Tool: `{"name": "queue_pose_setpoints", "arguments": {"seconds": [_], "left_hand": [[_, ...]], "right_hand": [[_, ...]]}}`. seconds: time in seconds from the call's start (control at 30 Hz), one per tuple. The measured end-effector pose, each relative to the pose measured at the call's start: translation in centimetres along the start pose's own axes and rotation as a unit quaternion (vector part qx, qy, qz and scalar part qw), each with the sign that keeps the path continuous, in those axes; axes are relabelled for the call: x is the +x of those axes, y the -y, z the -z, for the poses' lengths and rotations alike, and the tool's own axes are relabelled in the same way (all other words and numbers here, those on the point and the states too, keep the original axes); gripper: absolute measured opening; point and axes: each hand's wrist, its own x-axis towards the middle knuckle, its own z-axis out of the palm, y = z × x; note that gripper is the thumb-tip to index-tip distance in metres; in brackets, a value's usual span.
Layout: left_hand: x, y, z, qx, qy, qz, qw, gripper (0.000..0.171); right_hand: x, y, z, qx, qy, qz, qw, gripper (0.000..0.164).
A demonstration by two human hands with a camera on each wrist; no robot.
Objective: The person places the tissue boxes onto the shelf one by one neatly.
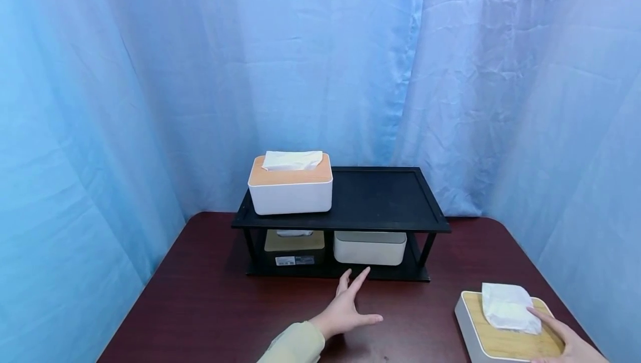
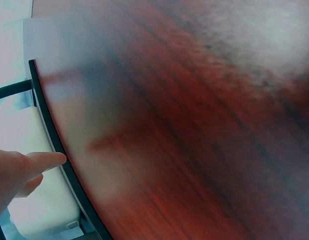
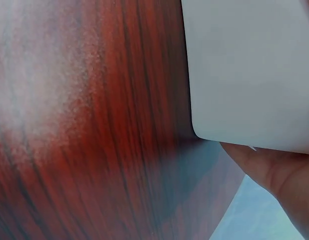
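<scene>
At the lower right of the head view is a white tissue box (image 1: 469, 327) with a wooden lid and a tissue standing out of its slot. My right hand (image 1: 571, 345) grips its right end; one finger lies over the lid beside the tissue. In the right wrist view, fingers (image 3: 254, 162) pass round a corner of the white box (image 3: 249, 70); part of the hand is out of frame. My left hand (image 1: 343, 310), its fingers spread and holding nothing, hovers before a low black two-tier rack (image 1: 380, 196). The nearest thing is a white box (image 1: 369, 251) on the lower tier.
On the upper tier's left stands another white tissue box (image 1: 290, 199) with a wooden lid. Below it sits a dark tissue box (image 1: 295, 249) bearing a label. The rack stands on a dark red wooden table (image 1: 200, 302). Blue curtains (image 1: 320, 62) hang behind and at both sides.
</scene>
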Motion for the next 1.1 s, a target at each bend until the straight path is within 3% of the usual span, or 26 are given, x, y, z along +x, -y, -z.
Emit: {"name": "queue_pose_setpoints", "arguments": {"seconds": [0.13,0.3,0.43,0.57,0.7,0.9,1.1], "left_hand": [[0.2,-0.4,-0.2,0.007,0.005,-0.008,0.9999,0.091],[0.3,-0.4,-0.6,0.015,0.015,-0.007,0.9998,0.091],[0.4,-0.4,-0.9,0.020,0.016,-0.012,0.9996,0.091],[0.3,-0.4,-1.0,0.022,0.021,-0.011,0.9995,0.090],[0.3,-0.5,-1.1,0.022,0.032,-0.005,0.9992,0.089],[0.2,-0.7,-1.3,0.026,0.037,-0.001,0.9990,0.088],[0.1,-1.0,-1.5,0.030,0.046,0.001,0.9985,0.088]], "right_hand": [[0.0,0.2,-0.8,-0.051,-0.046,0.030,0.997,0.075],[0.6,0.8,-2.8,-0.099,-0.119,0.115,0.981,0.079],[1.5,2.0,-4.5,-0.106,-0.159,0.179,0.965,0.081],[2.3,3.3,-5.6,-0.090,-0.167,0.214,0.958,0.083],[2.6,4.5,-6.2,-0.097,-0.167,0.195,0.962,0.081],[3.1,7.0,-6.7,-0.130,-0.134,0.104,0.977,0.079],[3.9,9.2,-7.6,-0.112,-0.115,0.079,0.984,0.085]]}}
